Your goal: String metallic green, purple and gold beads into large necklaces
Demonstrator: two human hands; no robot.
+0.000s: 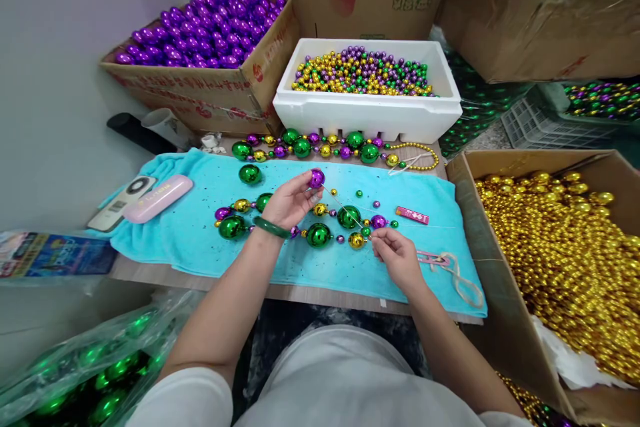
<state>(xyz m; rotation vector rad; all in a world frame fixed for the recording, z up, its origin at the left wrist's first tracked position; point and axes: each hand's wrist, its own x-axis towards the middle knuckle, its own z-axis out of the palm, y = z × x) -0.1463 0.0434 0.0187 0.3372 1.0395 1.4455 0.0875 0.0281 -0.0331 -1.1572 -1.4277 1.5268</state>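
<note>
My left hand (293, 200), with a green bangle at its wrist, pinches a shiny purple bead (317, 178) above the towel. A thin thread (343, 205) slants from that bead down to my right hand (397, 257), whose thumb and forefinger close on it. Below and between my hands lies a bead strand with large green beads (319, 235), gold ones (357, 240) and purple ones (379, 221). Several small loose beads (359, 193) are scattered beyond it. Apart from the strand, a large green bead (250, 174) rests at the towel's far left.
A turquoise towel (280, 273) covers the table. Along its back edge lies another bead garland (302, 147). A white foam box (367, 110), a carton of purple beads (200, 33) and a carton of gold beads (565, 260) stand around. Pink snips (431, 257) and a small red packet (413, 215) lie right.
</note>
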